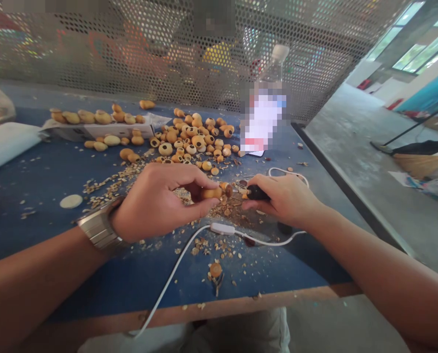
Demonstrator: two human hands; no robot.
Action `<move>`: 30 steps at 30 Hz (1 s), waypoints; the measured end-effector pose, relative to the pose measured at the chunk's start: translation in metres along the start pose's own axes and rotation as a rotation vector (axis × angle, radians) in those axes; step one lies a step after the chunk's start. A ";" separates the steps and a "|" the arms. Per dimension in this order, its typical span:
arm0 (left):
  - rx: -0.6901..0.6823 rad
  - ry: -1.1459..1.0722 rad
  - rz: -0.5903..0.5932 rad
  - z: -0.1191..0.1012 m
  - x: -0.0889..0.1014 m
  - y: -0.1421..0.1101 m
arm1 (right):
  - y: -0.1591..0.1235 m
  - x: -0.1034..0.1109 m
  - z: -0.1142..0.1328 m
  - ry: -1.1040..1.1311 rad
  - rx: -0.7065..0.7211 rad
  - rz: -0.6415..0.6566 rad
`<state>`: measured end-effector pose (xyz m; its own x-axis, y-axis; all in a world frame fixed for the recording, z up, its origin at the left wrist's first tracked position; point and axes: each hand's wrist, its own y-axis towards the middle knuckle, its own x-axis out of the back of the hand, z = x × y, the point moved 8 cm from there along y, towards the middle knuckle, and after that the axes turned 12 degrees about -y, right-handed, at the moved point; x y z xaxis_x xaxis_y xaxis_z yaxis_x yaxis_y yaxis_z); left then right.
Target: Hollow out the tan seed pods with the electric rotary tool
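Observation:
My left hand point(160, 198), with a metal watch point(100, 228) at the wrist, pinches a small tan gourd point(211, 192) between thumb and fingers. The gourd lies on its side, and its brownish end points right. My right hand point(290, 198) grips a black-handled tool point(257, 192). Its thin metal tip points left, close to the gourd's end; whether they touch I cannot tell. Seeds and brown scraps point(224, 208) lie beneath both hands. A white cord point(257, 241) with an inline switch point(222, 228) runs across the table in front of them.
Beyond my hands is a pile of small gourds point(199, 139), many with cut openings. Several more sit on a white box point(105, 130) at the left. A phone point(261, 122) leans against a plastic bottle point(276, 68). Perforated metal point(160, 54) backs the blue table point(127, 279).

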<state>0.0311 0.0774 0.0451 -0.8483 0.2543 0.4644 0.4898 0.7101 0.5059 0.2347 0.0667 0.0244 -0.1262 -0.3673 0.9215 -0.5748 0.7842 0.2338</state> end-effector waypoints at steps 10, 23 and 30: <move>-0.005 0.016 0.012 -0.005 0.000 0.001 | 0.000 0.006 0.003 -0.021 0.031 -0.064; -0.035 0.026 0.006 -0.009 0.000 0.001 | 0.001 0.007 0.003 -0.026 0.022 -0.072; -0.028 0.023 0.001 -0.007 0.000 0.001 | 0.002 0.006 0.004 -0.047 0.027 -0.046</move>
<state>0.0326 0.0734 0.0508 -0.8430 0.2394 0.4817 0.4965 0.6907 0.5257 0.2297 0.0637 0.0290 -0.1367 -0.4264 0.8941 -0.6023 0.7524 0.2667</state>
